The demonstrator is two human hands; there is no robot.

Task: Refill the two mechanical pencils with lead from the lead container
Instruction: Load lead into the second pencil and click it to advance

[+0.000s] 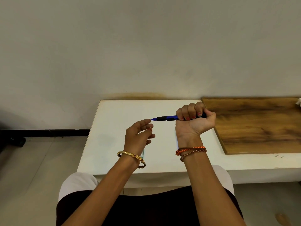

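Observation:
My right hand [194,119] is fisted around a blue mechanical pencil [164,118] with a black grip, held level above the white table [114,115], its tip pointing left. My left hand [138,133] is raised beside it, its index fingertip touching the pencil's tip, the other fingers loosely curled and apart. Whether a lead lies between fingertip and tip is too small to tell. A greenish edge of a small flat object [142,153], possibly the lead container, peeks out beside my left wrist. A faint blue glint [176,143] shows by my right wrist. No second pencil can be made out.
A wooden board [257,126] lies on the table's right part, its near left corner close to my right hand. A white wall stands right behind the table. The table's left edge drops to a tiled floor [40,160].

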